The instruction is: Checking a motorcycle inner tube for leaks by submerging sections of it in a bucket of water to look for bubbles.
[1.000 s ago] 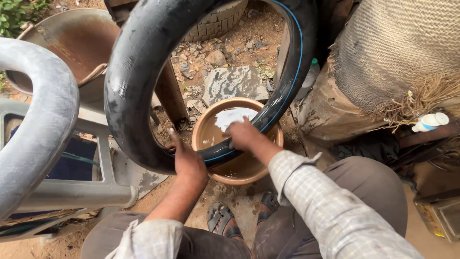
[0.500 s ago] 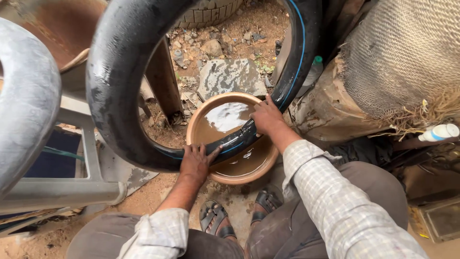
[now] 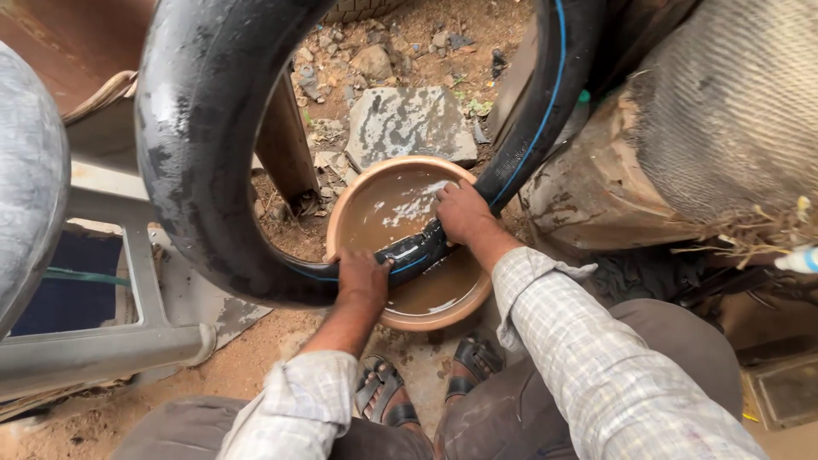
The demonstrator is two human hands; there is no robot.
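Far left of the frame: a curved grey tyre wall (image 3: 30, 196), out of reach of either hand, and below it a grey plastic frame (image 3: 111, 341) lying across bare earth. Rising from the lower centre up through the upper left and across the top to the upper right: a large black inner tube (image 3: 192, 153) with a thin blue line, stood on edge so that only its lowest arc dips into the basin. At the centre: a round tan basin (image 3: 341, 213) of muddy brown water, set on the ground just ahead of two sandalled feet (image 3: 426, 388). Left hand (image 3: 362, 281) at the basin's near-left rim, curled over the tube where it enters the water, fingers closed on the rubber, seemingly pressing that stretch down. Right hand (image 3: 460, 213) at the centre-right, wrapped over the tube where it climbs out of the water, fingers bent round it, apparently steadying the loop so it stands rather than flops. Wet sheen on the rubber between the two hands. Beyond the basin, upper centre: a flat grey stone (image 3: 409, 123) among rubble. Right of the frame: a coarse woven sack (image 3: 724, 111) slumped over a rusty brown drum (image 3: 588, 187), near the tube's right side.
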